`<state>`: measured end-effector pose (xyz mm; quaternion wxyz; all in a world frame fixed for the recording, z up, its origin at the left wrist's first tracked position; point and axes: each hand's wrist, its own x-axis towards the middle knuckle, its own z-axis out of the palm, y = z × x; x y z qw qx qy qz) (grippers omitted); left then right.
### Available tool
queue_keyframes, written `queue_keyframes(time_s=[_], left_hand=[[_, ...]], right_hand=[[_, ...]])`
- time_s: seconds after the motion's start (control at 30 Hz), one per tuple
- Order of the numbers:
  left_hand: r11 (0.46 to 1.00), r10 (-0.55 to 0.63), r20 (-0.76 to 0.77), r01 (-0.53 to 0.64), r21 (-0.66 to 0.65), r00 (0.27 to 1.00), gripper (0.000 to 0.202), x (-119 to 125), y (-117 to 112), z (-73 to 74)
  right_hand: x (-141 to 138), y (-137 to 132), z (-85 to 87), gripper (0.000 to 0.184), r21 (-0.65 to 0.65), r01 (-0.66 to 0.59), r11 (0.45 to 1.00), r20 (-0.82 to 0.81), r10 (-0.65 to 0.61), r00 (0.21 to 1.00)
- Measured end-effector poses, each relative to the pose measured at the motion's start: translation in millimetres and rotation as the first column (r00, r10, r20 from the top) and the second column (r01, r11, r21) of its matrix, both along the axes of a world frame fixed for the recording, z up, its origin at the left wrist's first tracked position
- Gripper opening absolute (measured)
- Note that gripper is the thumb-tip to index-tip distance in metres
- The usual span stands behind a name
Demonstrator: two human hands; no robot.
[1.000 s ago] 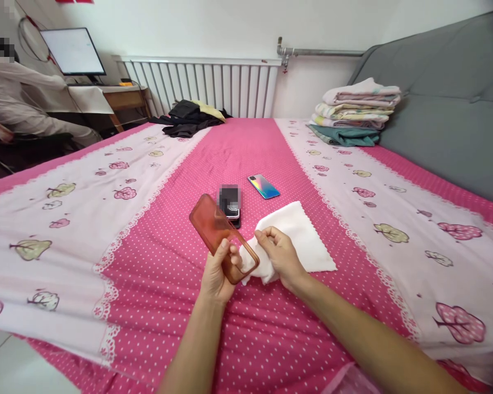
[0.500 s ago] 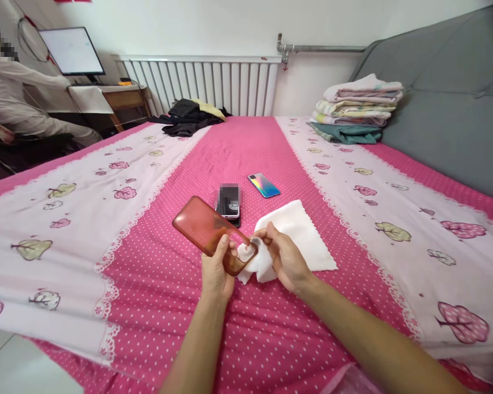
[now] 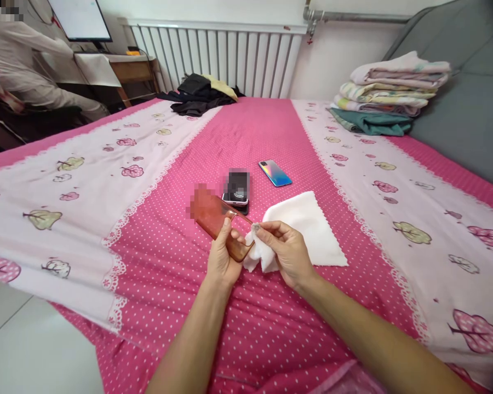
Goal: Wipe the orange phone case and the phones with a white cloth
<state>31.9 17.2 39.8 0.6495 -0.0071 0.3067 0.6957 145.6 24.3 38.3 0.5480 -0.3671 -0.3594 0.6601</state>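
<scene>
We see the translucent reddish-brown phone case (image 3: 213, 219) held at a slant over the bed sheet (image 3: 246, 131), its far end toward the upper left and partly obscured. Our left hand (image 3: 225, 251) holds it near the lower end, thumb on top and fingers curled along the edge. Our right hand (image 3: 285, 251) has thumb and fingers pinched narrow on a gathered part of the white cloth (image 3: 324, 235), right at the case's near corner; the rest lies spread beside it. We judge that a hard tug there could twist the case out of the left grip, since only one end is held, or snag the cloth on the rim. Both forearms come in from below, the right one slanting well across, wrists low. Just beyond lie the dark phones (image 3: 236, 194), apparently stacked, and a blue iridescent smartphone (image 3: 275, 174).
</scene>
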Motion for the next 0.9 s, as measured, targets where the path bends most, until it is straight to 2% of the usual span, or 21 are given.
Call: queue_keyframes(time_s=[0.17,0.4,0.53,0.67,0.9], left_hand=[[0.994,-0.108,-0.016,0.108,-0.011,0.994,0.017,-4.9,-0.3,0.0],[0.986,-0.151,-0.127,0.158,0.049,0.980,0.024,-5.2,-3.4,0.4],[0.959,-0.276,-0.254,0.283,-0.010,0.927,0.033,1.0,-6.7,1.2],[0.937,-0.324,-0.357,0.349,0.007,0.876,0.032,5.4,-10.3,0.6],[0.871,-0.453,-0.439,0.489,-0.035,0.776,0.028,5.2,-14.8,-3.4]], right_hand=[[2.4,-2.7,5.2,0.021,0.003,-0.025,1.000,0.041,0.025,0.999],[5.3,-2.5,8.0,0.019,0.008,-0.066,0.998,0.058,0.066,0.996],[8.6,1.1,9.9,0.018,0.024,-0.071,0.997,0.052,0.069,0.996],[12.0,5.8,10.9,0.020,0.033,-0.054,0.998,0.046,0.052,0.998],[17.4,17.0,12.1,0.024,0.040,0.076,0.996,0.033,-0.077,0.996]])
